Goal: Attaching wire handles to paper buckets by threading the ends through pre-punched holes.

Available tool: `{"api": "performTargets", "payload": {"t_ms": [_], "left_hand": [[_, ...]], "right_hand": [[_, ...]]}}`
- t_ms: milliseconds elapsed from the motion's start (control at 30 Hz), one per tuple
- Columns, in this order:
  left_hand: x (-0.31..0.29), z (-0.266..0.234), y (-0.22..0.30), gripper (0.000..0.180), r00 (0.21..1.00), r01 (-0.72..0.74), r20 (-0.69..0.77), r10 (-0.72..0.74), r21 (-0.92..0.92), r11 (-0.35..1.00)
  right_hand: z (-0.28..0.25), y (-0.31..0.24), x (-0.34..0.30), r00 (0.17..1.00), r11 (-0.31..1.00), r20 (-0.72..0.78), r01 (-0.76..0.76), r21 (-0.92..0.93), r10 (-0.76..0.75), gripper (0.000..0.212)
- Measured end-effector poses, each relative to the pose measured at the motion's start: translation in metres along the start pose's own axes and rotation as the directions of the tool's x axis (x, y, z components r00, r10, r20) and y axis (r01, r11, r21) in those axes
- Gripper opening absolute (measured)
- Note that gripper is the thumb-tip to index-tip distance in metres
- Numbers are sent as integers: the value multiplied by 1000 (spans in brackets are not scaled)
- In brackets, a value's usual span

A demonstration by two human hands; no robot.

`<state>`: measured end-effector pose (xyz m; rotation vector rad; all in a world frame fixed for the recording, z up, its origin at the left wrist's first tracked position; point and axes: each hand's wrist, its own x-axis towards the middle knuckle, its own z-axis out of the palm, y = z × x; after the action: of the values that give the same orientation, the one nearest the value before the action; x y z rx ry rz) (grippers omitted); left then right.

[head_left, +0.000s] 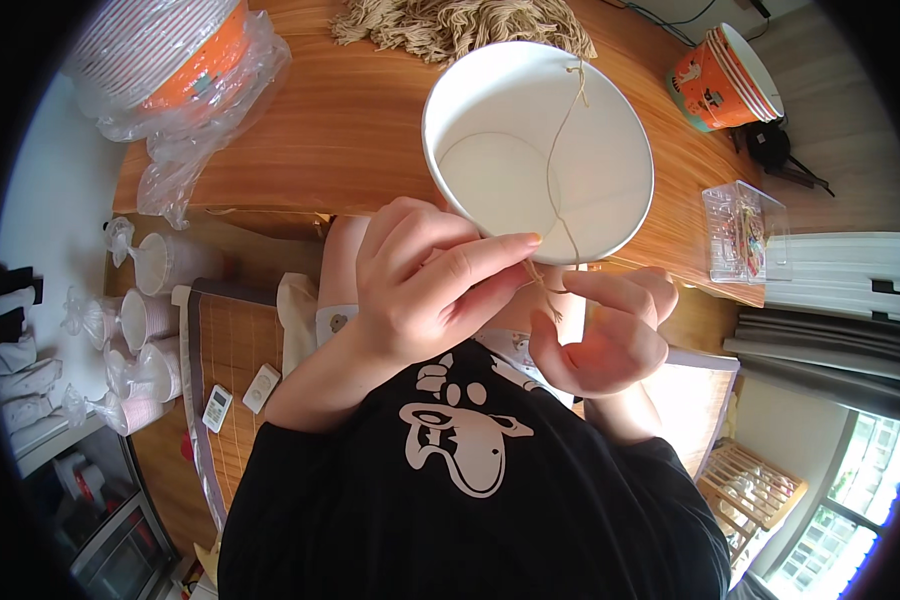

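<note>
My left hand [422,272] pinched thin tan twine [550,168] at the round, white-walled bucket [505,135]; my right hand's [610,335] grip I couldn't tell.

A big white bucket [495,190] is tipped so we can see inside. A thin brown string [552,185] goes across its top. The left hand [420,275] pinches the string at the near edge. The right hand [610,335] is close to the string's loose ends, with its fingers bent. Behind, a pile of strings [460,25] lies on the wooden table [340,130]. Orange buckets [715,80] and a clear box [760,260] sit to the right.
</note>
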<state>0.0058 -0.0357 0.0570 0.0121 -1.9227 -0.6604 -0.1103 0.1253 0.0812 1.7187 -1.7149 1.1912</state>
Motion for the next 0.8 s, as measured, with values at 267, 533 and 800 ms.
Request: {"api": "performTargets", "payload": {"t_ms": [267,533,800], "left_hand": [[1,5,-1,40,989,-137,-41,140,56,989],[3,-2,-4,35,956,-272,-50,288,206,940],[3,-21,-12,33,966,-240,19,256,416,877]], "right_hand": [[1,1,0,999,994,-36,10,-109,-14,44],[-7,-8,2,999,997,1,-46,-59,46,36],[-14,-11,9,993,995,95,-69,-72,76,44]]}}
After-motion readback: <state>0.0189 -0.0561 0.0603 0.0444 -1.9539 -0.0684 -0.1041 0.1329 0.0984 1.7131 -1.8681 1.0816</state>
